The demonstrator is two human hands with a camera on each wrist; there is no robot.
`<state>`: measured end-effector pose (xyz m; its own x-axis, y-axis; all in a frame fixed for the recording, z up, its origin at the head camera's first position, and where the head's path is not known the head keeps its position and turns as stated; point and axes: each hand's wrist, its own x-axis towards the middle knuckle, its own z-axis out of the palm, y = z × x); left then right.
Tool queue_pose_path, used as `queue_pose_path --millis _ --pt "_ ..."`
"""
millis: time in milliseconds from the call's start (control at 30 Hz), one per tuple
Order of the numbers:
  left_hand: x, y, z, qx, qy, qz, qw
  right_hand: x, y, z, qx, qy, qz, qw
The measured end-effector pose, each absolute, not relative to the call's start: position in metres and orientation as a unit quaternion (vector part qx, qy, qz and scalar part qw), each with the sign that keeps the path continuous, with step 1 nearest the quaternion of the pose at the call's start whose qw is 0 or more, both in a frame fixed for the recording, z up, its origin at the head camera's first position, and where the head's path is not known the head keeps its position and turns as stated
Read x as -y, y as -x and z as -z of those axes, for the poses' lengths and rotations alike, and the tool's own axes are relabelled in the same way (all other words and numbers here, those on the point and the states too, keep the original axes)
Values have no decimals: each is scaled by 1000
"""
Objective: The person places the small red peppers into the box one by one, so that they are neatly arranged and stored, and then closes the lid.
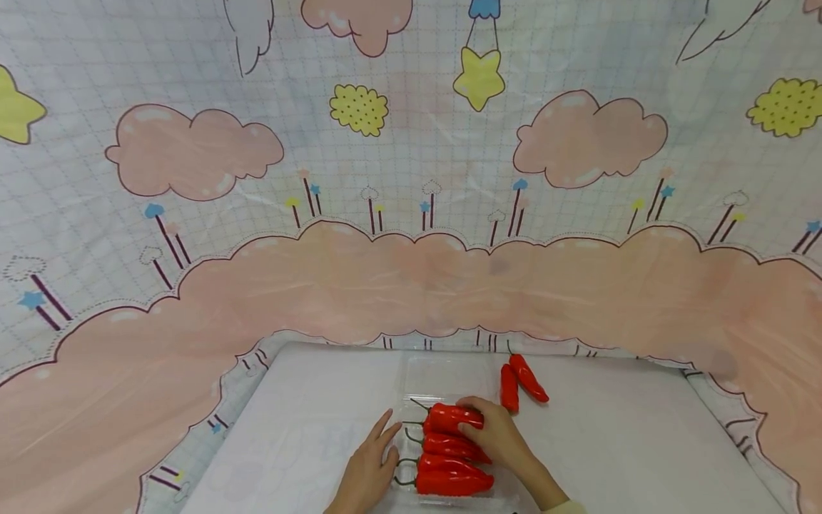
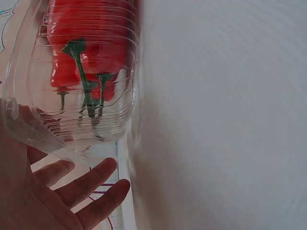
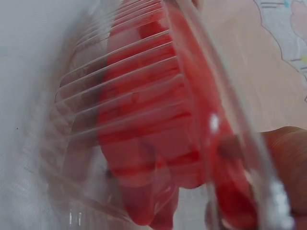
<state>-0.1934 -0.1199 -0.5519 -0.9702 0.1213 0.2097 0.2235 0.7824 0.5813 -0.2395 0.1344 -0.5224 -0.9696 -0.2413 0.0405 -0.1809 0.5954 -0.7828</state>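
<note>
A clear plastic clamshell box (image 2: pixel 36 76) holds several long red peppers (image 1: pixel 452 482) side by side, their green stems pointing left. In the head view my right hand (image 1: pixel 497 432) grips the tip end of the farthest red pepper (image 1: pixel 443 417), fingers on its far side and thumb on its near side. Through the ribbed box wall (image 3: pixel 76 120) in the right wrist view, red peppers (image 3: pixel 144 139) show, with part of that hand (image 3: pixel 290 163) beyond the rim. Beside the stems, my left hand (image 1: pixel 369 464) lies at the box's left edge, fingers extended and spread.
The box's clear lid (image 1: pixel 449 375) lies folded back on its far side. Two more red peppers (image 1: pixel 528 377) lie on the white table (image 1: pixel 629 435) beyond the right hand. A cloud-patterned cloth (image 1: pixel 411 282) hangs behind the table.
</note>
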Motion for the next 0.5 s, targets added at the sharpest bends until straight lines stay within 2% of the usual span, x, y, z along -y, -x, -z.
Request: queue_pose_path --millis 500 --pt "120 194 551 941 93 316 84 -125 241 526 -908 131 398 22"
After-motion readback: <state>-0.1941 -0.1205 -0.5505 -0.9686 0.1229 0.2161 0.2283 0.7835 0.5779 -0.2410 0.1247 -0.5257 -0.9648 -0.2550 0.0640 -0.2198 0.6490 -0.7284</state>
